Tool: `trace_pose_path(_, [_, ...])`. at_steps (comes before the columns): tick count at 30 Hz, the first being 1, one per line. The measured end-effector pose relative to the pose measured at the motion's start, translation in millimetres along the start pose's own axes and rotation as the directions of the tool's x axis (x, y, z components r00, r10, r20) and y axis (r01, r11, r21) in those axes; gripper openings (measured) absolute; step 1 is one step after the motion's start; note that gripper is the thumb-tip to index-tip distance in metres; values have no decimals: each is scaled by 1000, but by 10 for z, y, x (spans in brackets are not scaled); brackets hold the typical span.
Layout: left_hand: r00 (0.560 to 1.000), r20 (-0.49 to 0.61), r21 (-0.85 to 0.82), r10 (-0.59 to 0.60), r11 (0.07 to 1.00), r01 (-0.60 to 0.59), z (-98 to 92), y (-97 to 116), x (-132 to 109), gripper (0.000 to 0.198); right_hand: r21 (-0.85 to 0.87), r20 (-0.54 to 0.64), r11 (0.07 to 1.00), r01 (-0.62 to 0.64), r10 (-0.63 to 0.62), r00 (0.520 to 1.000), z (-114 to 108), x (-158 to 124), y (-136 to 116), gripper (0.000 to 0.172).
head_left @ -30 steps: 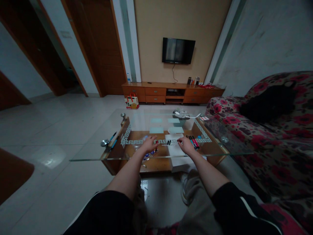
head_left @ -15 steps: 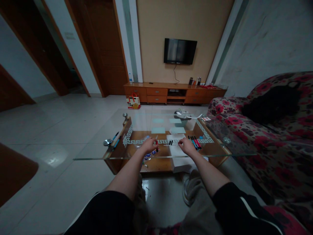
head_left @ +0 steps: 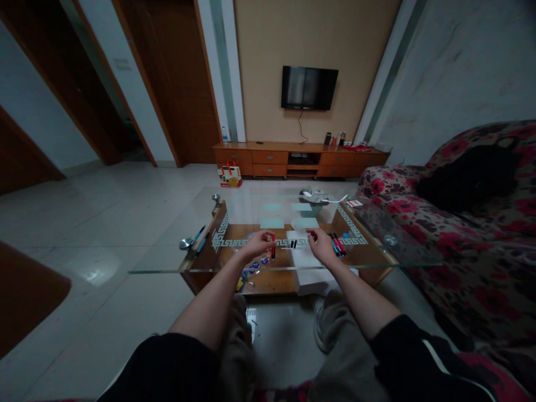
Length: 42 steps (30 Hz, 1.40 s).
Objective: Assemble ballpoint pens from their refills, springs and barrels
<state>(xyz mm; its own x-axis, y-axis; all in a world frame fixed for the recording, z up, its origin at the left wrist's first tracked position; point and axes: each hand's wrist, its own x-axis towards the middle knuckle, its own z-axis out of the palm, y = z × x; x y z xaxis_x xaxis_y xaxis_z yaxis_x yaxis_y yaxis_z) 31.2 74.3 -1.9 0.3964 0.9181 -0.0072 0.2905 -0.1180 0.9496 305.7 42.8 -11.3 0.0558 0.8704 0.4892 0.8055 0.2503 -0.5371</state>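
Far left of the glass surface [head_left: 163, 254]: a blue pen [head_left: 197, 237] lying slanted beside a metal disc [head_left: 185, 244]; a second blue streak next to it could be another pen or a reflection, can't tell. Next, the left hand [head_left: 256, 244], fingers pinched on a red pen [head_left: 273, 246], held near upright over the near part of the surface, red above, black at the lower end. Can't tell whether that end touches glass. Under the glass near that hand, clear wrap [head_left: 254, 265] with blue marks. Then two short black pieces [head_left: 293, 244] side by side, between the hands, apart from both; too small to say what they are. Then the right hand [head_left: 321, 247], fingers curled in, thumb near index; whether anything is in it can't be made out. White box [head_left: 312, 279] below, seen partly through glass. Just right of that hand, a group of pens [head_left: 337, 244], red and blue, side by side. Handling, as a judgement: red pen should be light, stiff, smooth, a bit prone to roll or twist, not fragile. Best hold is mid-barrel, thumb against two fingers, light squeeze. Black pieces look small enough to need fingertips.
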Motion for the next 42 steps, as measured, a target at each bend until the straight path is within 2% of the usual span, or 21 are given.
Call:
trace_pose_path(3, [999,41,-93,-15,995,18,70,78,-41,29,113,-25,993,38,-35,999,-42,-47,-211,23])
trace_pose_path(7, [994,106,-159,-27,986,43,180,156,-82,31,270,7,963,-25,24,1000,-50,-115,-457,21])
trace_pose_path(13, [990,141,-171,6,985,18,292,224,-115,34,456,51,888,-59,40,998,16,-144,-604,21])
trace_pose_path(23, [982,185,-157,42,988,-13,368,191,-110,34,462,62,884,-70,46,997,20,-161,-594,24])
trace_pose_path(28, [978,200,-158,55,987,-23,380,190,-104,34,442,69,895,-55,27,997,31,-165,-574,20])
trace_pose_path(42, [970,229,-150,87,987,-53,381,298,-165,29,389,93,921,-27,-10,996,-3,-189,-644,16])
